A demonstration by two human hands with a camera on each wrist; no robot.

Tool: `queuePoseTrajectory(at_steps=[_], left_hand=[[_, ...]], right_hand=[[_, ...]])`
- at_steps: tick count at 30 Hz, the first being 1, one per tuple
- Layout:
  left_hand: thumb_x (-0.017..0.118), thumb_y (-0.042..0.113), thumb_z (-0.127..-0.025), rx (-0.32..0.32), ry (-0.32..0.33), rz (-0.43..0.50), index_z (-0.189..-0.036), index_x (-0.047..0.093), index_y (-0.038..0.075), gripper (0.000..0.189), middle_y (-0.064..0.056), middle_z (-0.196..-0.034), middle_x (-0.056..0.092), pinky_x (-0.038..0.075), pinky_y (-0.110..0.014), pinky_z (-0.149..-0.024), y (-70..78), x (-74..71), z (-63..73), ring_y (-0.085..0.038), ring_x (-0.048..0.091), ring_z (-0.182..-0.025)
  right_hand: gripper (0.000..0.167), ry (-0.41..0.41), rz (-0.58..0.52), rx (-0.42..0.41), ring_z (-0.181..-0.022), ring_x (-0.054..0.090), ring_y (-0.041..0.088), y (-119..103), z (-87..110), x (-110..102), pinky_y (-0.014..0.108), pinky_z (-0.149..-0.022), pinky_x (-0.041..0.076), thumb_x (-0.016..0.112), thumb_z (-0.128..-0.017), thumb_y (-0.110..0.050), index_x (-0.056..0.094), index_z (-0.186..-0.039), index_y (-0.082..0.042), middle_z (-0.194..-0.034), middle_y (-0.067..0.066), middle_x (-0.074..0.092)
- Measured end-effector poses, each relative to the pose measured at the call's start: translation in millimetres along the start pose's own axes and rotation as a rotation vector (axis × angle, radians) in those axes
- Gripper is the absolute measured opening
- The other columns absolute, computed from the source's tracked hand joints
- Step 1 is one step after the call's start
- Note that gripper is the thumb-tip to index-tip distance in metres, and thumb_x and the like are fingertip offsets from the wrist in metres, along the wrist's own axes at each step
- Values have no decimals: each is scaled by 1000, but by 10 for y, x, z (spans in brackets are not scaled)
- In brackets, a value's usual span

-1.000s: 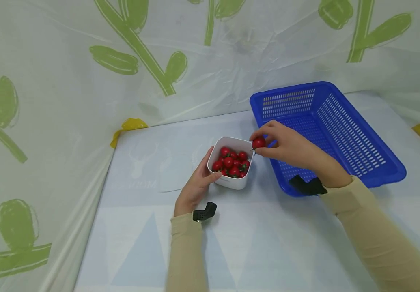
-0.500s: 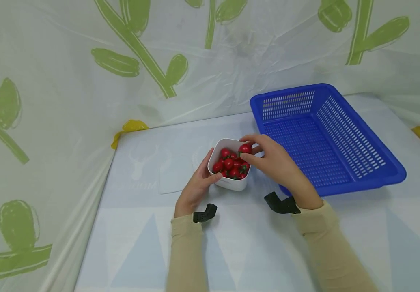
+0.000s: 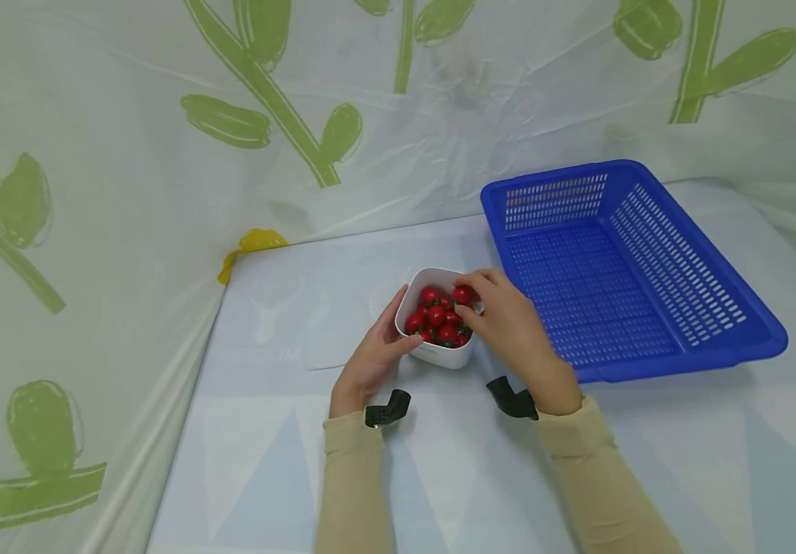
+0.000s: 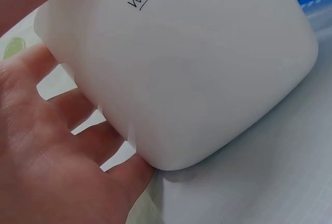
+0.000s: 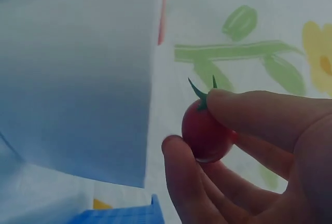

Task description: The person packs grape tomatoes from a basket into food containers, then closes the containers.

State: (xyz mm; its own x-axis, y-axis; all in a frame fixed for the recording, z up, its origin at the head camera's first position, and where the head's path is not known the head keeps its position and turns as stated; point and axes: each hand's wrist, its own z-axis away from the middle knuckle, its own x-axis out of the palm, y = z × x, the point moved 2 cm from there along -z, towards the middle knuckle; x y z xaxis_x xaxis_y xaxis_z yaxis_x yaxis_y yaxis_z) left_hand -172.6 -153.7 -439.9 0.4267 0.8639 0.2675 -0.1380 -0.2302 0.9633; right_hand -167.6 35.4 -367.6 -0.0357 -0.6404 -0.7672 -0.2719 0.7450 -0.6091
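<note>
My left hand [image 3: 372,362] grips a small white square container [image 3: 443,356] from its left side, thumb over the near rim. Several red cherry tomatoes [image 3: 435,315] lie inside it. Between thumb and fingers, my right hand [image 3: 511,323] pinches one more tomato [image 3: 463,295] at the container's right rim. The right wrist view shows this tomato [image 5: 207,130] with its green stem, beside the container's wall [image 5: 78,79]. Lettering runs across the container's side [image 4: 181,73] in the left wrist view, where the fingers of the left hand [image 4: 46,141] spread along its edge.
A large blue slotted basket [image 3: 705,362] stands to the right of the container, behind the right hand. Both rest on a pale table covering [image 3: 467,477] with light blue triangles. A white sheet [image 3: 121,169] with green leaf prints hangs behind and to the left.
My right hand has moved left and down from beside the basket to the container's right rim, carrying the tomato. The left hand has kept its hold on the container.
</note>
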Motion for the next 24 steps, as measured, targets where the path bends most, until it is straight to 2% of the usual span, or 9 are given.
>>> queuePoseTrajectory(at_steps=[3,7,12,18,24], left_hand=[[55,-5,-82,6,3,-2,-144,16,19,77,-2,-147,17,20,-41,-104,8,-3,8,-22,14,-134],[57,-4,-82,6,9,-5,-144,17,19,78,-3,-147,17,20,-40,-104,11,-13,10,-21,14,-134],[58,-3,-81,6,5,-4,-144,17,19,78,-3,-147,17,20,-40,-104,5,-20,7,-22,14,-134],[57,-4,-81,-2,2,-6,-144,16,19,78,-2,-147,17,20,-40,-104,13,-21,10,-21,14,-134],[58,4,-83,-35,-4,-51,-144,14,24,77,1,-147,15,20,-39,-104,33,-22,45,-19,16,-133]], right_hand=[[34,21,102,-1,-85,57,24,-15,10,80,39,-69,51,66,-81,-16,58,-113,-11,-111,10,51],[36,28,155,2,-90,57,27,-13,13,182,43,-72,50,66,-81,-15,57,-115,-11,-115,12,47],[38,59,158,-22,-90,58,27,24,-4,268,41,-75,50,66,-80,-9,56,-116,-9,-117,14,44],[36,87,129,-69,-84,59,26,53,-8,300,38,-72,51,66,-79,-7,58,-114,-8,-114,14,45],[31,88,71,-47,-85,59,24,3,6,288,37,-71,51,64,-82,-13,59,-112,-10,-115,12,47]])
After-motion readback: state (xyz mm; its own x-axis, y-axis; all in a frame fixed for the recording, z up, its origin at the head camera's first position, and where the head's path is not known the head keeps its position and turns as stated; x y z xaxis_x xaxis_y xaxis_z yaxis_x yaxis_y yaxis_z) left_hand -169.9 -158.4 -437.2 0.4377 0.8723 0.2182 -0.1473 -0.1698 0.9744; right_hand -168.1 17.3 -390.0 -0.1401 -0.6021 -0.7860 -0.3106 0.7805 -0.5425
